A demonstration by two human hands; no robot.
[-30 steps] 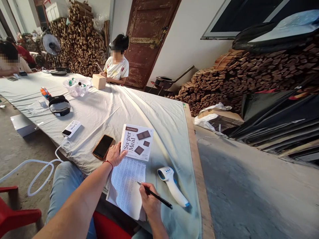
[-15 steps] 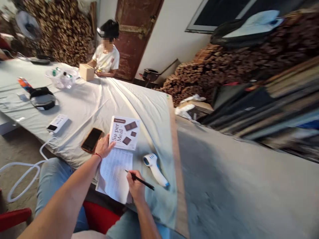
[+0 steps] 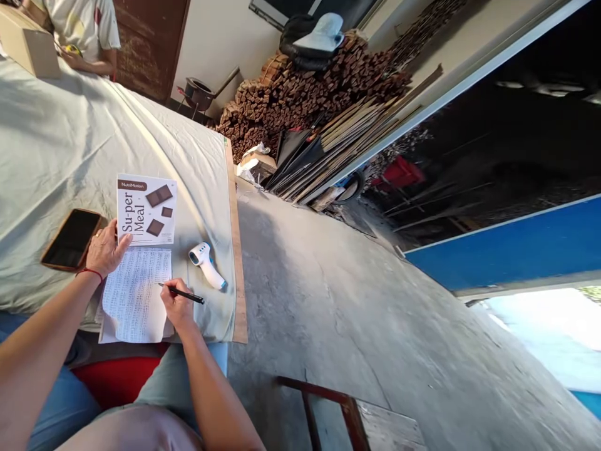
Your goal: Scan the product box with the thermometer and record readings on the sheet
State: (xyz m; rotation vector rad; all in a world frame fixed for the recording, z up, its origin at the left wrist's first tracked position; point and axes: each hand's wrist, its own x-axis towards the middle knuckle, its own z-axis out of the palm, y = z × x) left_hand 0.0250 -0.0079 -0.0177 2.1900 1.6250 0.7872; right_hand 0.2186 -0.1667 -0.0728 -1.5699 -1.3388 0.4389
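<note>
My left hand (image 3: 107, 249) is closed on the lower left corner of a white "Su-per Meal" box (image 3: 162, 199), thumb on its printed front. The box lies over the top of some written sheets of paper (image 3: 136, 282). In my right hand (image 3: 177, 305) is a black pen (image 3: 185, 293), its tip at the right part of the sheets. Beside my left hand, a phone (image 3: 71, 239) in a brown case rests screen up. To the right of the papers is a white and blue handheld infrared thermometer (image 3: 207, 266).
The cloth-covered table (image 3: 94, 169) ends at a brown edge strip (image 3: 238, 282) on my right. Across it, a person in a patterned white shirt (image 3: 84, 28) is near a cardboard box (image 3: 32, 47). A wooden stool (image 3: 347, 413) stands on the concrete floor; stacked wood (image 3: 305, 81) lines the wall.
My view has swung to the right, so the table sits further left and the blue panel and stool show. Both hands keep their hold on the box and the pen.
</note>
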